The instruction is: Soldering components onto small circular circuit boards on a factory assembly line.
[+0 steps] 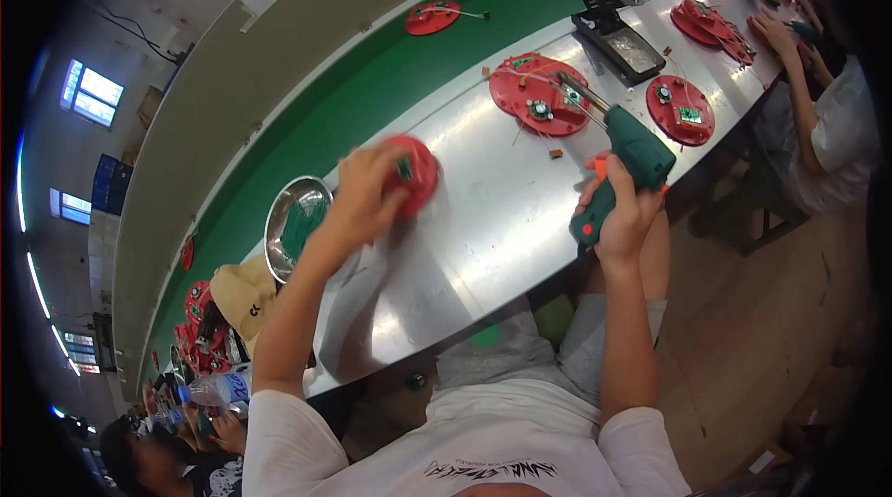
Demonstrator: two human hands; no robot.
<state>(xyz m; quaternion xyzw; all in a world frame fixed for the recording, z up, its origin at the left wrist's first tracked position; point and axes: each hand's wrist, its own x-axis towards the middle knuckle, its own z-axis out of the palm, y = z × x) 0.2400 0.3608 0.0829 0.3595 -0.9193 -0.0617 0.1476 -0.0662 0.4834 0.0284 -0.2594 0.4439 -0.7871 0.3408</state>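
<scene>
My left hand (365, 192) grips a red round plastic disc (415, 172) with a small green circuit board on it, held just above the steel workbench (502, 209); the disc is blurred. My right hand (621, 211) holds a green pistol-grip soldering gun (624, 155) with an orange trigger. Its metal tip points up and left toward a stack of red discs (542, 93) carrying small green boards and wires. Another red disc (681, 111) with a board lies right of the gun.
A steel bowl (295, 223) sits left of my left hand, a tan cap (244, 293) below it. A black tray (620, 44) stands at the back. A green conveyor belt (372, 79) carries red discs. Other people work at right (827, 125) and lower left (177, 460).
</scene>
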